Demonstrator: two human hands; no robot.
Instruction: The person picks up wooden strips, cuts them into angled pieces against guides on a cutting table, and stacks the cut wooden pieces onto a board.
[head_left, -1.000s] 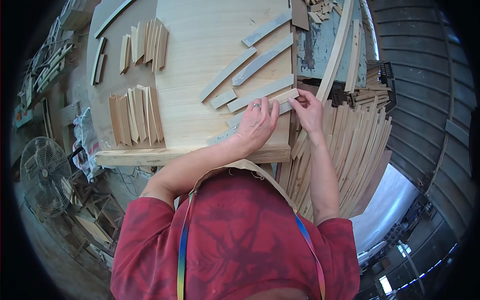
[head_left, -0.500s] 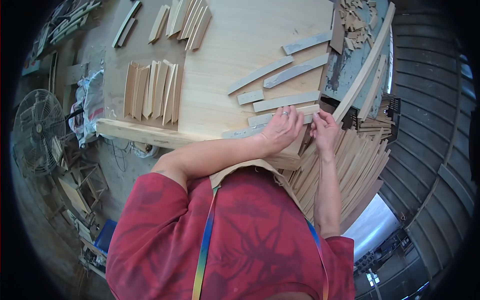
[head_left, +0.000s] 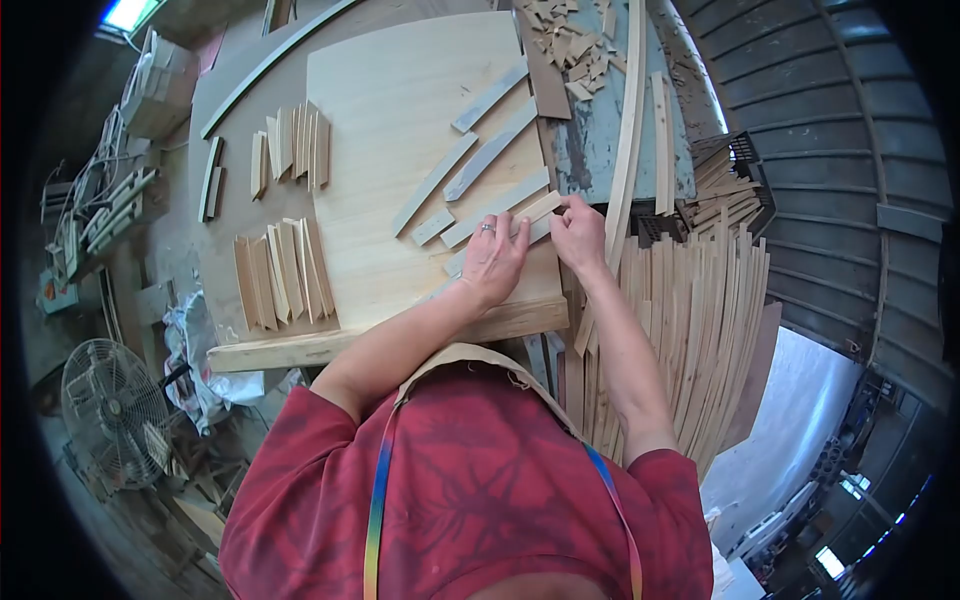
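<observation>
My left hand [head_left: 492,262] presses with spread fingers on a short light wood strip [head_left: 537,212] near the front right of the pale plywood board [head_left: 370,200]. The strip's right end is pinched in my right hand [head_left: 580,235] at the board's right edge. Beneath and beside it lie grey-faced strips, one of them [head_left: 500,205] just beyond my left fingers. Farther up the board are more grey strips [head_left: 490,150] and a small block [head_left: 433,227].
A thick wooden beam [head_left: 390,342] runs along the front edge. Upright wood pieces [head_left: 285,275] stand in rows at the left. Long sticks [head_left: 690,320] are stacked at the right, below offcuts [head_left: 575,50] on a blue-green surface. A fan [head_left: 115,410] stands lower left.
The camera view has turned and shifted, so the board and strips appear farther left and more tilted. Both hands remain at the same short strip.
</observation>
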